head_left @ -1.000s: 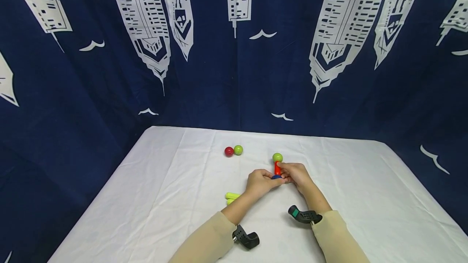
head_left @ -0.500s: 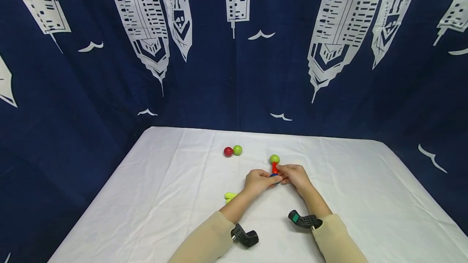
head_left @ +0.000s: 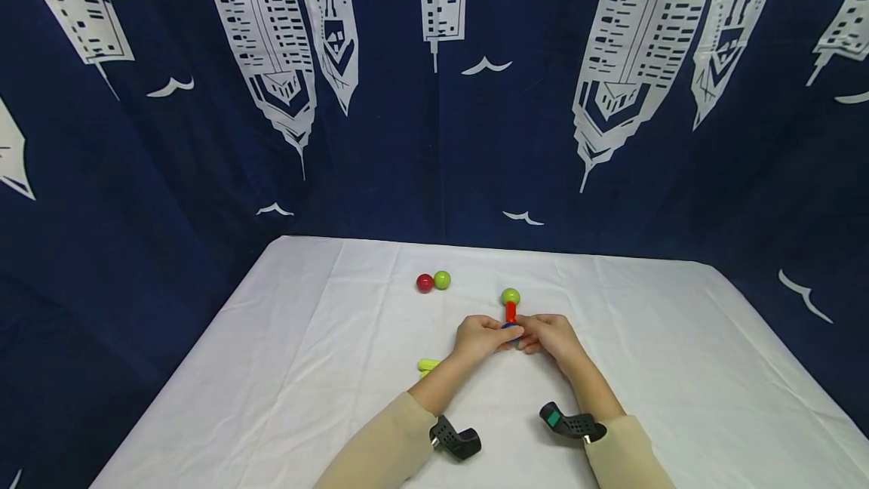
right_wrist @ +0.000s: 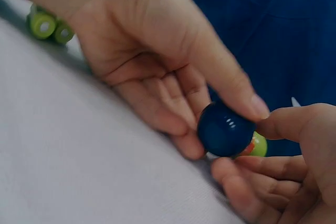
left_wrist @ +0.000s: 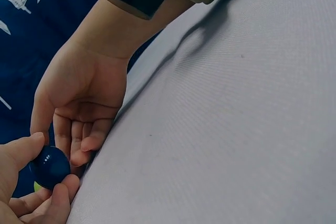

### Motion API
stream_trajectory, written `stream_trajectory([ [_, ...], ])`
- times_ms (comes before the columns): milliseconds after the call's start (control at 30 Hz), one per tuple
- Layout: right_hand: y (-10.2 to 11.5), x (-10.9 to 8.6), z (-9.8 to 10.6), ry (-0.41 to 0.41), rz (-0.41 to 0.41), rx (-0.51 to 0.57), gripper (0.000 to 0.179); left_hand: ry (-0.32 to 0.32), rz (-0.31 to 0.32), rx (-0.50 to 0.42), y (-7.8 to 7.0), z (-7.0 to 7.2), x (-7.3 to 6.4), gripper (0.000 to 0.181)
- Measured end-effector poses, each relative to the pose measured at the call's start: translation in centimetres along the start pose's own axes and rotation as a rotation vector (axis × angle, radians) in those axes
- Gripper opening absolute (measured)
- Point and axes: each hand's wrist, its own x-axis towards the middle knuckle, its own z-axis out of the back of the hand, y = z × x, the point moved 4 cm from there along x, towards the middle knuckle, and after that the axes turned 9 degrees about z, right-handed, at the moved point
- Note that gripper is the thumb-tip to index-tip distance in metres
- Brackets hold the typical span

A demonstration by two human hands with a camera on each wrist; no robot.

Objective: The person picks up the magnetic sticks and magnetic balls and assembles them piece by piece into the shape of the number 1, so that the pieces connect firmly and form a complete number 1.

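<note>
A red rod (head_left: pixel 511 312) points away from me, with a green ball (head_left: pixel 511 296) at its far end and a dark blue ball (right_wrist: pixel 226 129) at its near end. My left hand (head_left: pixel 480 338) pinches the blue ball between thumb and fingers. From the other side, my right hand (head_left: pixel 551 336) has its thumb and fingertips at the ball, near where the rod meets it. In the right wrist view the blue ball hides most of the rod. The left wrist view shows the blue ball (left_wrist: pixel 50 167) between the fingers, close above the cloth.
A red ball (head_left: pixel 425 283) and another green ball (head_left: pixel 442 280) sit side by side farther back on the white-covered table (head_left: pixel 326 368). Yellow-green ribbed sticks (head_left: pixel 428 364) lie left of my left forearm, partly hidden. A navy printed curtain (head_left: pixel 407 157) hangs behind.
The rod with its balls has shifted slightly left and toward me. My right hand has slid down from the red rod to the blue ball; my left hand keeps its pinch.
</note>
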Motion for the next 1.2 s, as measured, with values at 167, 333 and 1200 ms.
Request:
stream_trajectory([
  [167, 0.12, -0.43, -0.08, 0.045, -0.004, -0.004, 0.037, 0.002, -0.016, 0.009, 0.13, 0.03, 0.00, 0.027],
  [333, -0.01, -0.58, -0.08, 0.099, -0.019, 0.004, 0.040, 0.001, -0.014, 0.024, 0.20, 0.01, -0.07, 0.029],
  [1200, -0.51, -0.69, -0.31, 0.116, -0.036, 0.057, 0.033, 0.158, -0.045, 0.062, -0.48, 1.00, -0.26, 0.022],
])
